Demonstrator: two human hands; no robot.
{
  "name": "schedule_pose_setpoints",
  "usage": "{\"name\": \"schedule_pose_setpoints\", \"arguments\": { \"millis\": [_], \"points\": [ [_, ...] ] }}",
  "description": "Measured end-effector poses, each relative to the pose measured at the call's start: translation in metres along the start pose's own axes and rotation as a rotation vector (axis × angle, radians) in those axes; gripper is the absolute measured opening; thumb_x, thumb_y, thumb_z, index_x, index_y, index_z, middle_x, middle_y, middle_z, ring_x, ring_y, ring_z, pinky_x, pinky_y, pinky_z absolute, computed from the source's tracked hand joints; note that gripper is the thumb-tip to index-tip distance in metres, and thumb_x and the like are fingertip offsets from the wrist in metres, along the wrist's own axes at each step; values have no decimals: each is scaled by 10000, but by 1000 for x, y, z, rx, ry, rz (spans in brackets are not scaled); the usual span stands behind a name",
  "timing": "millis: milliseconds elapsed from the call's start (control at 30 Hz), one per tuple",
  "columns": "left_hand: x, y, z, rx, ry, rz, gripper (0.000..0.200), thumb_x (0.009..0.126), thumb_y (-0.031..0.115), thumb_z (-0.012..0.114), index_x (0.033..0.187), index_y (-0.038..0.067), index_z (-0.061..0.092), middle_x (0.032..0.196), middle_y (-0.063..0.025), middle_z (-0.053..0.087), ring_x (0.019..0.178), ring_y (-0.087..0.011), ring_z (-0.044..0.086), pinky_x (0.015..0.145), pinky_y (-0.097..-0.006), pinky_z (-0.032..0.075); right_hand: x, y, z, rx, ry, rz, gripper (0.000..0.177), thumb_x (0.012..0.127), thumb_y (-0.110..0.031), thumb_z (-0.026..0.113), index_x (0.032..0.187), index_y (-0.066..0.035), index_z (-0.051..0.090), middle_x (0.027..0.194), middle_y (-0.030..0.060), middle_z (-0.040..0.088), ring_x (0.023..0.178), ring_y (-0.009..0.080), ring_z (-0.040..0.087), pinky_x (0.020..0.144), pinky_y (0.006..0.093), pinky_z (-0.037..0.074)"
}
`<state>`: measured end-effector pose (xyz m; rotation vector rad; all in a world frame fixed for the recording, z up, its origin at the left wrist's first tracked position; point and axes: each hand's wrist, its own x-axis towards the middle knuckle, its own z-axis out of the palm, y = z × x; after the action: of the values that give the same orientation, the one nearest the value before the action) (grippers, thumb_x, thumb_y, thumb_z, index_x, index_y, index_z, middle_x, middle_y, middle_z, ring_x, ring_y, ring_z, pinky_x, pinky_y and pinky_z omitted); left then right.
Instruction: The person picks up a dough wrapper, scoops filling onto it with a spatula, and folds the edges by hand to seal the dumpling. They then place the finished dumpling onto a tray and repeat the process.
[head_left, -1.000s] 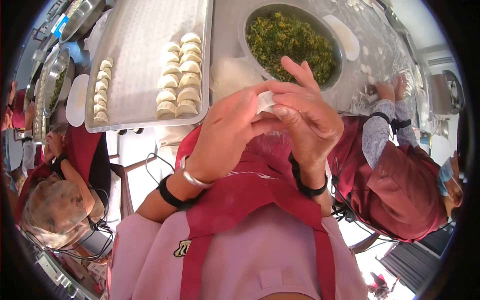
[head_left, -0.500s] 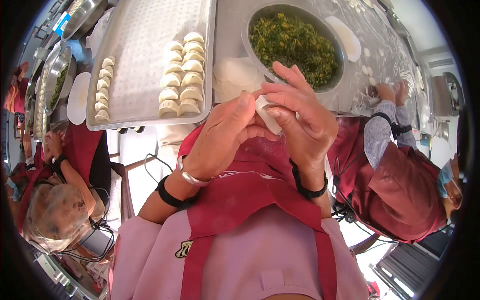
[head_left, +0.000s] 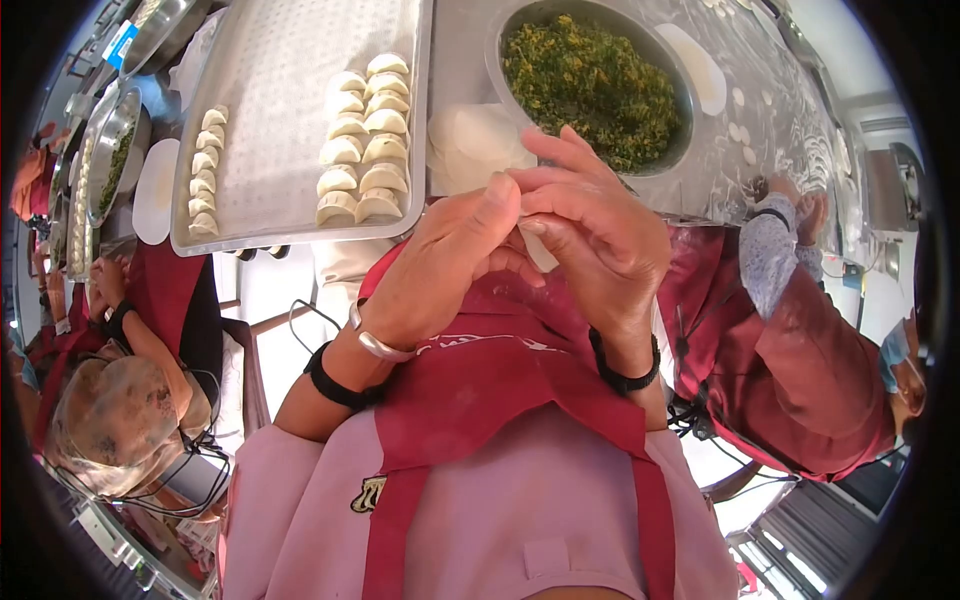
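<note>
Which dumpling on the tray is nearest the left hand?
The dumpling at the near end of the tray's rightmost column, by the corner beside the left hand; the others lie farther left or farther up.

Ahead of you runs a grey metal counter (head_left: 458, 50), w/ patches of glare on its surface. Below its edge the floor (head_left: 278, 358) is v. bright, nearly blown out, w/ a dark chair frame (head_left: 252, 380) to your L. Far R, you've got a pale wall (head_left: 835, 45) w/ a slatted vent (head_left: 883, 125) and, lower down, grey ribbed panelling (head_left: 810, 520) next to strong white light.
</note>
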<state>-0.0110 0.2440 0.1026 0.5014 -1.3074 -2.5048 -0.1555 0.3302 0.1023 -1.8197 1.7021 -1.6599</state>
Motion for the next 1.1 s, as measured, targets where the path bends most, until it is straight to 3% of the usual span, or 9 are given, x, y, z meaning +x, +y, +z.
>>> {"name": "schedule_pose_setpoints", "arguments": {
  "millis": [100,333,400,467,500,600,833,1000,1100],
  "points": [
    [0,2,-2,35,-51,-21,619,1052,515,315,1248,-30,533,1131,-125,631,962,-227,638,833,-378,532,1,1,-1,-35,-35,-15,89,808,-34,711,885,-36,668,957,109,729,1093,358,657,1044,521,431],
    [-2,-1,-2,-17,-26,-16,637,1054,514,301,1294,-36,513,1105,-137,636,960,-231,633,830,-383,531,-7,7,-1,-3,-38,8,209,796,-24,726,1002,-37,696,986,121,733,1170,357,619,1007,489,472],
    [-2,-3,-4,-41,-29,-13,638,1055,511,300,1303,-39,510,1100,-142,636,957,-239,634,831,-392,531,-10,-3,8,336,110,209,236,792,8,726,1024,-32,707,1005,118,735,1206,353,595,993,468,484],
    [-3,-2,-1,-44,-23,-8,651,1038,548,330,1203,-40,557,1045,-117,626,898,-196,622,813,-342,534,-12,-7,10,478,168,288,243,791,36,723,1025,-28,716,1012,115,737,1229,346,580,987,453,489],
    [-2,-1,0,-45,-20,-5,662,1030,566,345,1152,-40,580,1018,-105,620,869,-174,616,804,-318,535,-11,-7,9,452,152,263,235,792,48,721,1016,-25,720,1009,114,739,1233,342,577,988,449,488],
    [-3,-3,-5,-7,-77,1,650,1056,507,297,1327,-50,496,1109,-149,633,953,-257,641,835,-406,536,-9,-3,6,362,77,190,206,792,54,722,982,-24,728,988,117,743,1227,337,581,1002,448,474],
    [-2,-1,-1,-55,-69,14,630,1061,486,306,1361,-44,465,1223,-142,599,1084,-247,620,918,-425,525,-10,10,3,141,-30,52,218,777,38,740,988,-18,730,1008,130,740,1242,335,569,1028,453,449],
    [1,-7,-3,-156,-44,43,611,1062,458,339,1408,-40,412,1303,-142,558,1165,-251,589,1000,-444,486,-10,-9,11,426,166,316,216,791,47,729,1001,-7,728,1121,161,709,1312,330,507,1033,448,450],
    [1,-4,3,-198,-15,52,576,1066,447,350,1330,-51,474,1208,-135,593,1103,-210,604,987,-383,492,-13,-4,10,387,155,315,228,818,-17,732,1046,1,727,1170,179,690,1334,362,480,1095,480,371]
  ]
}}
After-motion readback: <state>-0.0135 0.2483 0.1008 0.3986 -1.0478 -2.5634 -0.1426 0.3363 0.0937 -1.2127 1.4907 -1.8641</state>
